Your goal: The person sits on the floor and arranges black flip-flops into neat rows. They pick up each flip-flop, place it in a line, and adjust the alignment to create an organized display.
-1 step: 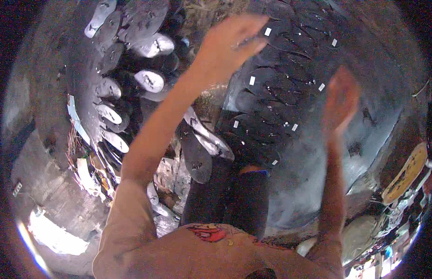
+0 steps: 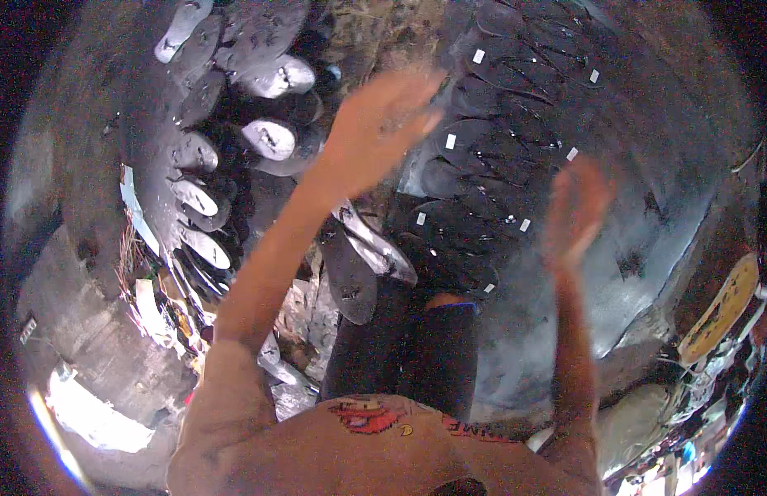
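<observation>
1. Nearest the camera: pale shirt with a red print, dark trousers below it.
2. Beside the trousers, on the left: a few loose soles lying crossed, and past them a heap of scraps against the wall.
3. Right hand raised edge-on over the grey floor, blurred, fingers straight and close together, holding nothing.
4. Left hand stretched farther out, also blurred, fingers spread fairly wide, palm empty, touching nothing that could be made out.
5. Between and beyond the hands: sandals, dark, strapped, with small white tags, piled in overlapping rows on the floor. Right hand near the pile's right edge, left hand at its upper left corner.
6. Farthest left: grey soles set in overlapping rows, well apart from the right hand.
7. Judged risk: with both hands moving fast enough to blur, a careless sweep could knock the overlapped sandals out of their rows or flick tags loose.
8. Judged risk: loose soles close by the legs could slip or get trodden on with a shift of weight.
</observation>
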Motion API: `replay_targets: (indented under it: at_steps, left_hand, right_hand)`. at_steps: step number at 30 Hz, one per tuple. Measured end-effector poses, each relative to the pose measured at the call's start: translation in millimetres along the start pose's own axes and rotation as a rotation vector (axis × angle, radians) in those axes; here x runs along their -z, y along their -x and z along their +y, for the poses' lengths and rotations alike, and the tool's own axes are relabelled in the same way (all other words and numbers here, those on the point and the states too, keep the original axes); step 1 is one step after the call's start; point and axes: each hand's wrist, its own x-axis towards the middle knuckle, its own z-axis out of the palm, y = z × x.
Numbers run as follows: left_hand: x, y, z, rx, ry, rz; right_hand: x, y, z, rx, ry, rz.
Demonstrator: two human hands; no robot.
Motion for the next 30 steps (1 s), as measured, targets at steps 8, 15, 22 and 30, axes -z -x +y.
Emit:
replay_targets:
  at_steps: [8, 15, 22, 30]
  left_hand:
    - [4.2, 173.8, -60.6, -0.294, -0.516, -0.438]
    - [23.7, 183.2, -53.1, -0.086, -0.172, -0.406]
    - [-4.4, 203.8, -86.4, -0.564, -0.603, -0.23]
    - [-11.2, 284.5, -38.5, -0.666, -0.54, 0.266]
  right_hand:
    - [-48.2, 158.6, 10.6, 0.065, 0.412, -0.024]
    - [-48.3, 162.3, 26.3, 0.14, 0.43, 0.032]
    - [-53.5, 157.3, 28.3, 0.246, 0.372, 0.132]
    - [75.1, 257.1, -16.0, -0.111, 0.032, 0.138]
